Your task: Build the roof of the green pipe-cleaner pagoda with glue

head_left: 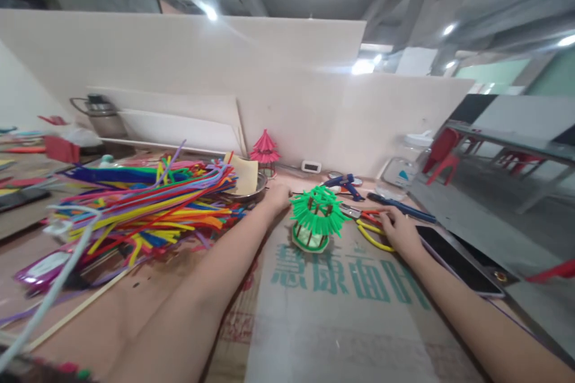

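Note:
A small pavilion model [317, 221] stands upright in front of me, with green fringed roofing, brown posts and a pale green-edged base. Beyond it on the left, my left hand [277, 196] is curled closed beside the roof; the fingertips are mostly hidden, with a small dark bit showing at them. Over to the right, my right hand [401, 228] has its fingers bent down at the end of the red-handled pliers [371, 214]. A yellow-handled tool [374, 237] lies just under and beside those fingers.
Colourful pipe cleaners [166, 203] are heaped at left by a metal bowl [258, 187]. Behind stand a pink-roofed model [265, 152], a small digital clock [311, 166] and a clear jar [399, 170]. A blue glue gun [341, 182] and a phone [460, 260] lie right.

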Tool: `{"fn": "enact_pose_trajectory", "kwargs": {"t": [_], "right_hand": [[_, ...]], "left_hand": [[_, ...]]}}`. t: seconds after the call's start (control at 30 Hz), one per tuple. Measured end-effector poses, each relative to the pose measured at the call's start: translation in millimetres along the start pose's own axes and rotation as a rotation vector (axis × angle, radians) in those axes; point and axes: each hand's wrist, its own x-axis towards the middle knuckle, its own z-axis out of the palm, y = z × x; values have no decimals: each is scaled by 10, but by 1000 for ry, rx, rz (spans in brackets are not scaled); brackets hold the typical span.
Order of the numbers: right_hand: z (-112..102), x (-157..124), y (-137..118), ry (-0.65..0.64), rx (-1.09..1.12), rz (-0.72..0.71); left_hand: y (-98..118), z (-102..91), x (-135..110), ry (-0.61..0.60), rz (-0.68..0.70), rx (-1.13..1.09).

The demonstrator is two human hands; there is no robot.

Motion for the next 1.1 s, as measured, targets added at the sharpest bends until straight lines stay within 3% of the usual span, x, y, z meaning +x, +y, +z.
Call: {"fn": "enact_pose_trajectory", "kwargs": {"t": [0.1, 0.2, 0.37, 0.47, 0.53, 0.67, 0.77, 0.83, 0.9, 1.0, 1.1], "right_hand": [[40, 14, 25, -5, 37, -20], [45, 24, 34, -1, 70, -20], [-42, 35, -15, 40, 121, -31], [-168, 42, -162, 104, 159, -75], [-305, 41, -363, 162, 185, -128], [-698, 14, -1014, 281, 210, -331], [-969, 10, -1540, 493, 91, -787], [-1060, 32, -1791, 503, -89, -923], [-1068, 64, -1921, 429, -158, -954], [-1001, 99, -1918, 324, -106, -945], [-1007, 123, -1787, 309, -52, -901]], "left_hand": [[-38, 88, 34, 10, -85, 5], [-71, -32, 49, 88, -158, -22], [64, -674, -63, 265, -165, -136], [319, -1024, -263, 378, -87, -224], [525, -1150, -424, 402, -34, -276], [888, -1170, -674, 393, 117, -381], [1066, -1097, -765, 336, 201, -384], [1145, -1061, -808, 302, 211, -397], [1199, -1054, -852, 280, 208, -418], [1228, -1104, -906, 254, 226, -417], [1188, -1186, -897, 349, 213, -365]]}}
